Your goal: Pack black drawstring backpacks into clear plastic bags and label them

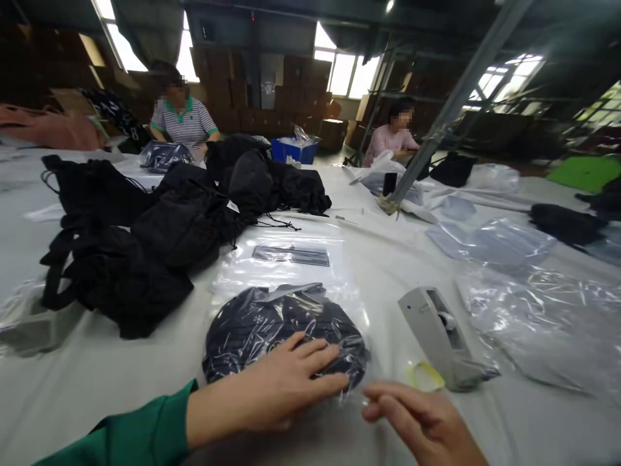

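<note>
A clear plastic bag (334, 275) lies flat in front of me, its printed panel toward the far end. Inside it sits a dark folded fabric item (242, 323), rounded in outline with small white marks. My left hand (295, 382) rests on the bag over the fabric, fingers spread and flat. Just right of the bag's near corner is my right hand (422, 417), its fingers bent and a gap showing between thumb and forefinger. Nothing shows in it. Beyond it stands a grey tape dispenser (439, 336), with a yellow-edged label or tape piece (425, 377) beside it.
Black drawstring bags (169, 226) are heaped at the left. Clear plastic bags (538, 317) lie in a pile at the right. A slanted metal post (451, 110) rises from the table's far side. Two people work across the table, near a blue bin (294, 152).
</note>
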A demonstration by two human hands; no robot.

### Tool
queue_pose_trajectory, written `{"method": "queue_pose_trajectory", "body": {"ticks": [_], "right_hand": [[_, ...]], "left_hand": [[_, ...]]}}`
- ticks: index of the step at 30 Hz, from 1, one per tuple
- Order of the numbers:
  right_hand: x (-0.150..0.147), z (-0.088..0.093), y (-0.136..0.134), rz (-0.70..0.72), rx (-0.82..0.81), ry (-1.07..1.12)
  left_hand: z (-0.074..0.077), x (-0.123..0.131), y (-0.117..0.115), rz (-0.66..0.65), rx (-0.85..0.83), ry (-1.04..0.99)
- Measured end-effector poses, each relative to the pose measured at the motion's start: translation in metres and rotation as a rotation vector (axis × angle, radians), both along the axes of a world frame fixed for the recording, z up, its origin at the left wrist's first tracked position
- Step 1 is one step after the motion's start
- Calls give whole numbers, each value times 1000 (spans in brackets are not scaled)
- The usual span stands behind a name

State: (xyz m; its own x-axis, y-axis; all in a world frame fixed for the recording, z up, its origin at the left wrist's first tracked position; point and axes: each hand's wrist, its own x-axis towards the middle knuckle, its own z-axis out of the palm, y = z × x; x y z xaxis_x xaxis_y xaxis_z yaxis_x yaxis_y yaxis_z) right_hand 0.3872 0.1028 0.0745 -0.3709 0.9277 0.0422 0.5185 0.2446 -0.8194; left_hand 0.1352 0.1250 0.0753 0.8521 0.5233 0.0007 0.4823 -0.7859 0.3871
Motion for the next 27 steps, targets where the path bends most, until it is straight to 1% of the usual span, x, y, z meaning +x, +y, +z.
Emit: {"method": "queue_pose_trajectory", "body": {"ticks": [2, 3, 4, 5, 6, 7, 8, 9, 11, 12, 14, 15, 17, 19, 22, 25, 27], "right_hand": [[-1, 25, 33, 5, 212, -31], [-6, 31, 50, 29, 283, -50], [-13, 34, 67, 70, 329, -68], [-22, 32, 82, 121, 357, -80], [-31, 28, 96, 184, 367, -95], [-39, 21, 107, 249, 360, -120], [-47, 13, 116, 313, 334, -155], [-52, 4, 122, 373, 287, -199], [-59, -15, 128, 471, 149, -288], [-61, -23, 129, 496, 77, -317], [-61, -38, 129, 503, -24, -334], [-60, -44, 129, 490, -50, -328], [-58, -52, 129, 465, -70, -306], [-57, -59, 130, 458, -78, -292], [-54, -69, 134, 426, -75, -288], [-48, -86, 143, 407, -43, -294], [-43, -100, 152, 427, 9, -267]], "left_hand": [[23, -4, -7, -63, -45, -41], [34, -8, -9, -88, -87, -72], [43, -14, -10, -98, -131, -103], [49, -22, -10, -87, -170, -130], [51, -31, -8, -45, -197, -157], [49, -41, -5, 30, -213, -184], [43, -53, 0, 129, -223, -201], [34, -64, 6, 236, -235, -202], [6, -85, 19, 420, -306, -154], [-9, -93, 25, 480, -373, -114], [-37, -105, 33, 524, -529, -53], [-49, -109, 36, 528, -596, -48], [-63, -114, 38, 523, -679, -75], [-68, -116, 38, 524, -711, -120], [-66, -115, 41, 506, -734, -186], [-63, -118, 47, 475, -677, -281], [-63, -125, 48, 506, -605, -362]]}}
